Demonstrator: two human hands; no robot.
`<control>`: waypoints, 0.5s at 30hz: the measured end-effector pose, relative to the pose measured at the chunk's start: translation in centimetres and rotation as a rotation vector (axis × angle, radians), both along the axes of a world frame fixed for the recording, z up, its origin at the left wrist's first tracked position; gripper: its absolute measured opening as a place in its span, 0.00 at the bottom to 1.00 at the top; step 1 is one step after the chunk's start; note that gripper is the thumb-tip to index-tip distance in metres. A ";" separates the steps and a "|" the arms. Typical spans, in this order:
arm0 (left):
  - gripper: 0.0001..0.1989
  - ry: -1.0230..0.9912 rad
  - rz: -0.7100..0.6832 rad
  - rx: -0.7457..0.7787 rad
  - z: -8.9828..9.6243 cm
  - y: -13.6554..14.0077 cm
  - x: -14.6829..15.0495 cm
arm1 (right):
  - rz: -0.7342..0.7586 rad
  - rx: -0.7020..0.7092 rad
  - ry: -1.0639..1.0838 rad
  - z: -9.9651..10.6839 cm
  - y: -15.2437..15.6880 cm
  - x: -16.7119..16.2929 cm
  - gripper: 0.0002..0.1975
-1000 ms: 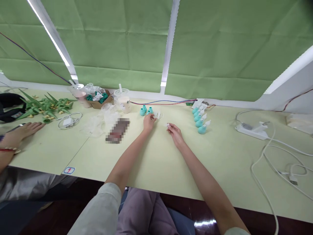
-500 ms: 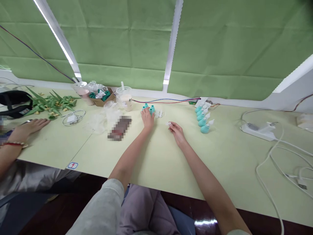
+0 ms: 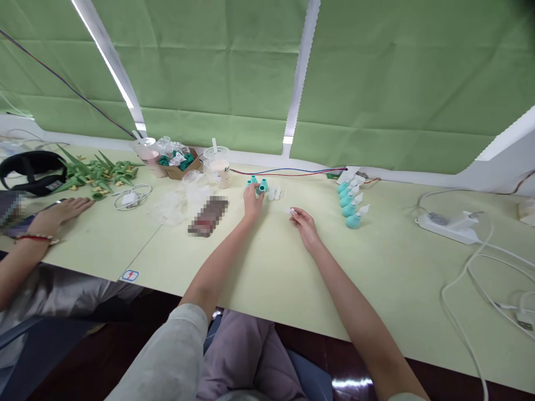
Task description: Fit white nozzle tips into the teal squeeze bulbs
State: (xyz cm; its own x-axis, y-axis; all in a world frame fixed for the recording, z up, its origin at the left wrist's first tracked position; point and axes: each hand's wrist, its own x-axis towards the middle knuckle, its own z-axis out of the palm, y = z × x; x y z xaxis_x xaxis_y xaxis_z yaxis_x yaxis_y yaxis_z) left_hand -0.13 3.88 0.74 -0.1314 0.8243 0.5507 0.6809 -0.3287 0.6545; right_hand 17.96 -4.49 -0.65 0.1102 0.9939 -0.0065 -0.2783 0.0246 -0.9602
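Observation:
My left hand (image 3: 252, 203) is closed on a small teal bottle-shaped piece (image 3: 261, 190) with an open neck, at the front of a small group. Several more teal pieces (image 3: 264, 182) like it stand just behind my fingers. Between the thumb and fingertips of my right hand (image 3: 305, 224) is a small white nozzle-like piece (image 3: 292, 211); its exact shape is partly hidden. More small white pieces (image 3: 276, 194) lie to the right of the teal group. Farther right stands a row of teal bulbs (image 3: 353, 221) with white tips on top.
Left of my arm lie a blurred phone-like object (image 3: 208, 216) and clear plastic bags (image 3: 171, 207). Drink cups (image 3: 219, 171) and a cardboard box (image 3: 184, 170) stand behind. A co-worker's hand (image 3: 54, 217) rests at far left, near green plastic parts (image 3: 98, 172). A power strip (image 3: 447, 227) with cables lies right.
My left fingers have closed around the front teal piece, which now shows its open neck beside them. My right hand keeps its pinch. The whole view has shifted slightly.

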 end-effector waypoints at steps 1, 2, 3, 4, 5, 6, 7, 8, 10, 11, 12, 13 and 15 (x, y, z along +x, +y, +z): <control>0.11 -0.010 -0.040 0.023 0.3 -0.6 -0.2 | -0.001 -0.002 -0.003 0.0 0.0 0.0 0.16; 0.11 -0.011 -0.077 0.040 0.6 -1.3 -0.4 | -0.001 -0.003 -0.007 -0.1 0.0 0.0 0.16; 0.11 -0.001 -0.115 0.046 0.9 -2.1 -0.5 | 0.001 -0.001 -0.012 -0.2 0.1 0.1 0.16; 0.11 0.017 -0.159 0.039 1.1 -2.9 -0.7 | 0.004 0.004 -0.016 -0.3 0.1 0.1 0.16; 0.11 0.039 -0.204 0.018 1.2 -3.6 -0.7 | 0.009 0.012 -0.022 -0.4 0.2 0.1 0.16; 0.11 0.060 -0.241 -0.013 1.3 -4.4 -0.8 | 0.013 0.022 -0.028 -0.6 0.2 0.1 0.16; 0.11 0.077 -0.275 -0.051 1.2 -5.0 -0.8 | 0.015 0.030 -0.035 -0.7 0.3 0.1 0.16; 0.12 0.088 -0.302 -0.090 1.0 -5.6 -0.8 | 0.016 0.037 -0.044 -0.8 0.3 0.1 0.16; 0.13 0.107 -0.359 -0.160 0.4 -6.4 -0.7 | 0.019 0.042 -0.069 -0.8 0.3 0.0 0.16; 0.14 0.119 -0.396 -0.182 0.0 -6.6 -0.6 | 0.022 0.045 -0.085 -0.8 0.2 -0.1 0.17; 0.14 0.132 -0.437 -0.194 -0.3 -6.8 -0.5 | 0.029 0.049 -0.102 -0.7 0.1 -0.3 0.17; 0.14 0.145 -0.477 -0.196 -0.7 -6.9 -0.5 | 0.041 0.053 -0.119 -0.6 0.0 -0.4 0.17; 0.14 0.166 -0.534 -0.188 -1.2 -7.1 -0.3 | 0.061 0.066 -0.143 -0.3 -0.1 -0.6 0.17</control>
